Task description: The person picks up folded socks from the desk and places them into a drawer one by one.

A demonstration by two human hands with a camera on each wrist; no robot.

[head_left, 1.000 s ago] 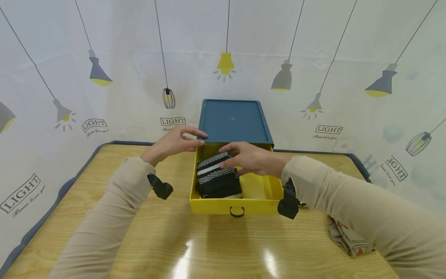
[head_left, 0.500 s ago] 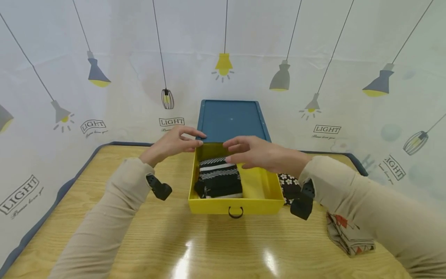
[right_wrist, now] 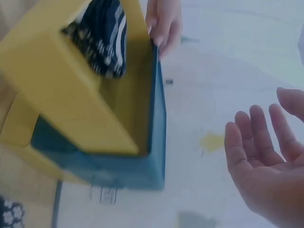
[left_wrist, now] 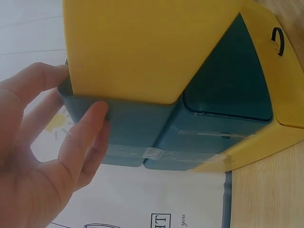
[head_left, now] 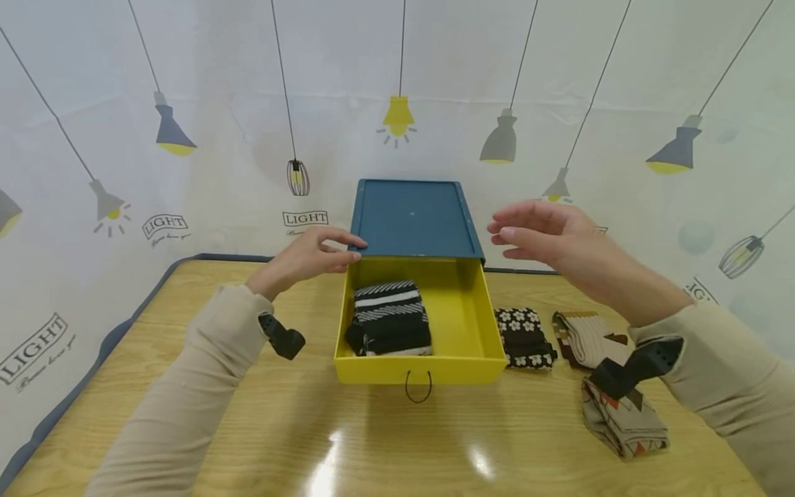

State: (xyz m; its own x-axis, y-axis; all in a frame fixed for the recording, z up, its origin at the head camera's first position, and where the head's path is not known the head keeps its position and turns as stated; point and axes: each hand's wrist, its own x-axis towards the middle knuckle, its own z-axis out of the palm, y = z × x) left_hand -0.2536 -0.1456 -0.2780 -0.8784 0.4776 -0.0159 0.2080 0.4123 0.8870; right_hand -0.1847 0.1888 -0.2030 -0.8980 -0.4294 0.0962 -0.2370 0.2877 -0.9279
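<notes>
A pair of folded black-and-white socks (head_left: pixel 393 321) lies in the left half of the pulled-out yellow drawer (head_left: pixel 422 371). The drawer belongs to a blue cabinet (head_left: pixel 413 217). My left hand (head_left: pixel 304 259) rests at the cabinet's front left corner, fingertips on its top edge and thumb at the side wall (left_wrist: pixel 135 123). Off to the right of the cabinet, my right hand (head_left: pixel 549 238) is raised in the air, holding nothing, its fingers loosely bent. The right wrist view shows the same right hand (right_wrist: pixel 270 166) apart from the cabinet.
Right of the drawer lie folded flowered black socks (head_left: pixel 524 338), cream ribbed socks (head_left: pixel 590 338) and beige socks with red patches (head_left: pixel 624 421) on the wooden table (head_left: pixel 279 428). A lower yellow drawer (left_wrist: pixel 289 90) with a black handle also sticks out. A lamp-printed sheet hangs behind.
My right hand has left the socks in the drawer and moved right and up, away from the cabinet. The striped socks now lie flatter. My left hand has stayed at the corner.
</notes>
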